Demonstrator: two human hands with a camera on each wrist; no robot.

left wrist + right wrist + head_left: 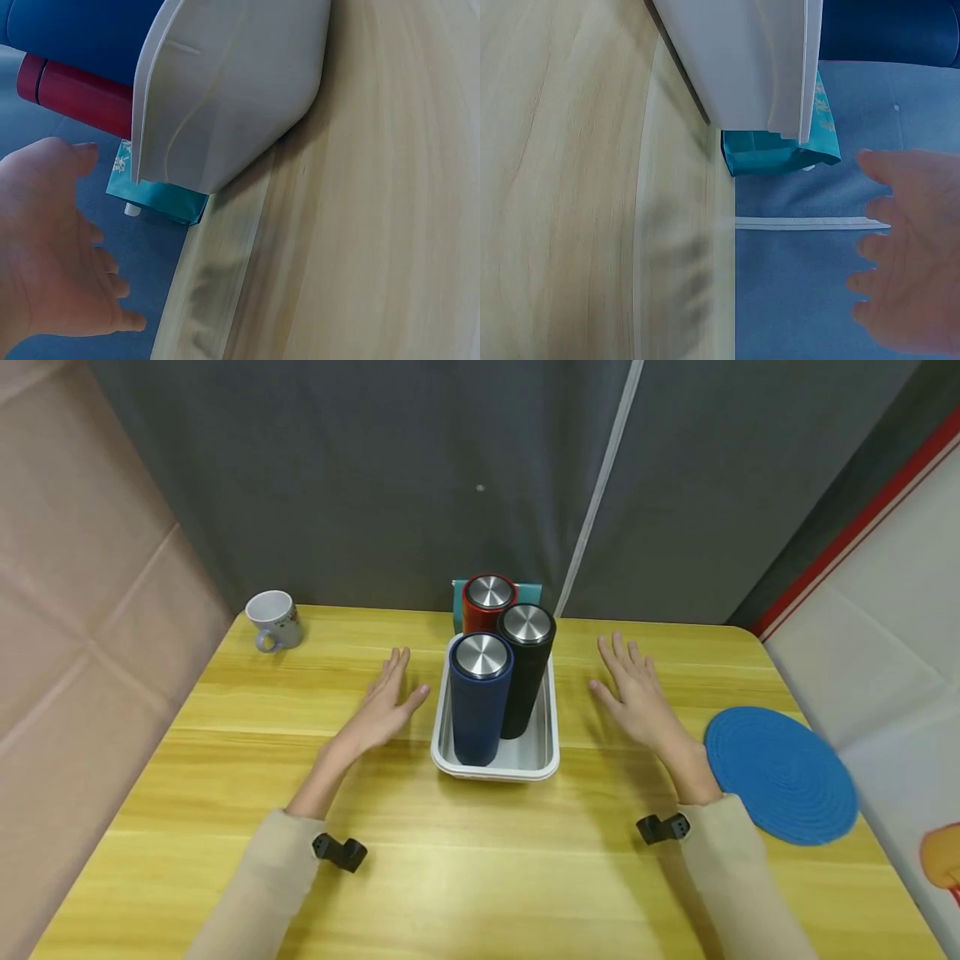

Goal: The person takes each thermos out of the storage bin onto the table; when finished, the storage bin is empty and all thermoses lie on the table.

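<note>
White tray (551, 752) sits mid-table on the yellow wooden table (465, 877), holding three upright flasks with steel lids: blue flask (478, 702) at the tray's near end, black flask (525, 672) just behind and to its right, touching or nearly touching it, red flask (487, 602) at the far end. Teal box (531, 593) stands right behind the tray, mostly hidden by the red flask; wrist views show it against the tray's far wall. Left hand (390, 702) is on the left of the tray, fingers straight and spread, palm turned toward the tray, thumb near the tray wall but not touching, holding nothing. Right hand (637, 693) is on the right of the tray, fingers straight and spread, also holding nothing, a bit farther from the tray wall than the left. Cannot tell if either palm rests on the table. White mug (273, 620) is well left of the tray near the table's far edge. Round blue mat (780, 774) lies well right of the tray, by the table's right edge.
</note>
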